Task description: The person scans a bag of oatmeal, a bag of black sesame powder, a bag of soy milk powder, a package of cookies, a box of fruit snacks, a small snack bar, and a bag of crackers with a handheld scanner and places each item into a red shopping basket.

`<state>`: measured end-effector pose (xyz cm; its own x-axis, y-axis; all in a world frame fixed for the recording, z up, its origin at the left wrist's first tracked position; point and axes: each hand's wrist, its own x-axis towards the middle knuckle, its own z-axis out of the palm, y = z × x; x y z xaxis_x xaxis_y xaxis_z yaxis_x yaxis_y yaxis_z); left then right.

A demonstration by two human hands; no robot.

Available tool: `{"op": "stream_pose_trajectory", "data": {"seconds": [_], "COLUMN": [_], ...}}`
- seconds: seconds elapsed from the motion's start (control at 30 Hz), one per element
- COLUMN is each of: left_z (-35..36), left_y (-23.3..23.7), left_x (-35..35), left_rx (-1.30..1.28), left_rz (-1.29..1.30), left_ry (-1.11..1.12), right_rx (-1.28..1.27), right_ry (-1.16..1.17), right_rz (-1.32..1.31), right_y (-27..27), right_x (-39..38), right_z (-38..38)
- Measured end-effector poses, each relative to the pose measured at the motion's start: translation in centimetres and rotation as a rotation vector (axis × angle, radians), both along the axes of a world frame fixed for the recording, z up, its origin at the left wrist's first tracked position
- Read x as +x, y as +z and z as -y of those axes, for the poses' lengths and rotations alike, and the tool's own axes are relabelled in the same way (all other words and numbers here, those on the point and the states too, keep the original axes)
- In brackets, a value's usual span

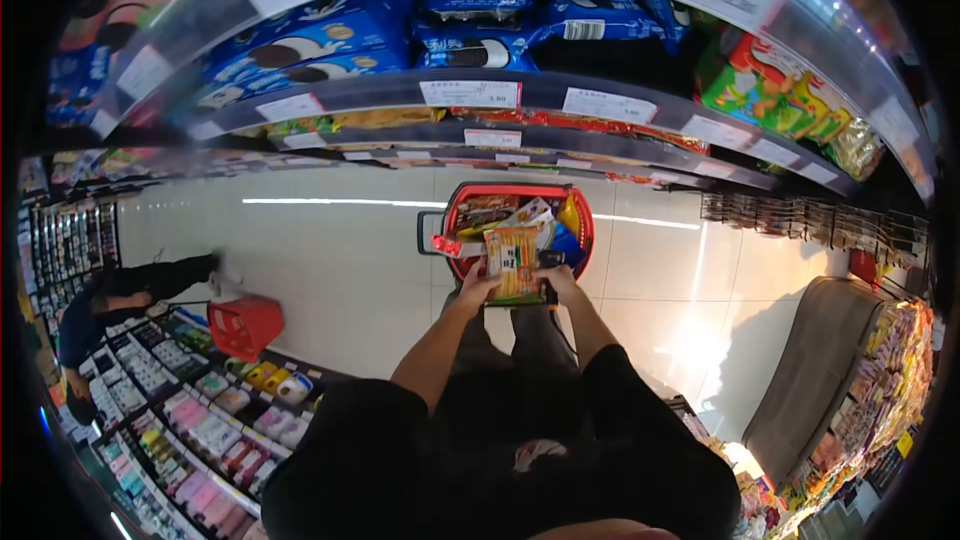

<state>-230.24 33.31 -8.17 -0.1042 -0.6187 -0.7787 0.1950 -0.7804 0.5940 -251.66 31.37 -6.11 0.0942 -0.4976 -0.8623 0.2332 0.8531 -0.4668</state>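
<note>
My left hand (479,285) and my right hand (563,280) are closed on the two sides of a yellow and orange snack packet (513,258) with dark printed characters. The packet is held in front of my body, over the near part of a red shopping basket (588,230). Inside the basket lie several colourful packages, among them a yellow package (569,211) and a blue package (566,242). A red-and-white package (455,246) sticks out at its left side. Close to my right fingers is a small dark object (549,258) that I cannot make out.
Ahead, a shelf holds blue cookie packs (480,48), green snack packs (765,85) and price tags (470,94). To the left a person (95,310) is beside another red basket (245,327) and a display of small goods (200,420). A brown-grey bench-like block (815,370) stands right.
</note>
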Motion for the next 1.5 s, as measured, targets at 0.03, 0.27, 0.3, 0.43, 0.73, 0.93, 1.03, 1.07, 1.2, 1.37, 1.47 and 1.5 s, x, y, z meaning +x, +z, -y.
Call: {"op": "stream_pose_trajectory", "data": {"seconds": [0.03,0.27,0.3,0.43,0.73,0.93,1.03,1.07,1.2,1.37,1.47,1.5], "left_z": [0.9,4.1,4.9,7.4,17.3,26.7,27.8,28.0,28.1,26.7,24.0,22.6], "left_y": [0.2,-0.5,1.0,8.1,33.8,41.6,42.1,42.3,42.9,42.4,42.2,42.6], "left_x": [-0.2,0.7,0.9,2.6,13.9,17.3,17.5,17.5,17.8,18.1,18.5,18.6], "left_rx": [-0.037,-0.379,-0.389,-0.362,-1.095,-1.412,-1.404,-1.309,-1.252,-1.372,-1.363,-1.257], "left_rz": [0.087,0.624,0.632,0.445,0.482,0.648,0.709,0.688,0.746,0.411,0.087,-0.098], "left_ry": [-0.105,-0.668,-0.66,-0.413,0.347,0.262,0.126,0.065,-0.05,0.054,0.133,0.227], "right_rx": [-0.041,0.081,0.046,-0.031,-0.895,-1.306,-1.313,-1.29,-1.192,-1.259,-1.288,-1.304], "right_ry": [-0.02,0.226,0.232,0.124,-0.344,-0.716,-0.83,-0.82,-0.822,-0.931,-0.933,-0.903], "right_rz": [-0.063,-0.408,-0.444,-0.428,-0.299,-0.167,-0.157,-0.14,-0.174,-0.157,-0.03,-0.034], "right_y": [-1.4,-2.1,-2.3,5.0,27.5,35.7,36.2,36.1,36.9,38.1,37.1,37.3], "right_x": [0.3,0.3,0.5,2.1,10.3,16.9,18.7,18.7,19.1,20.7,22.2,23.4], "right_z": [-0.4,-1.1,-1.4,0.4,10.2,20.8,22.9,23.5,23.1,20.1,16.2,14.4]}}
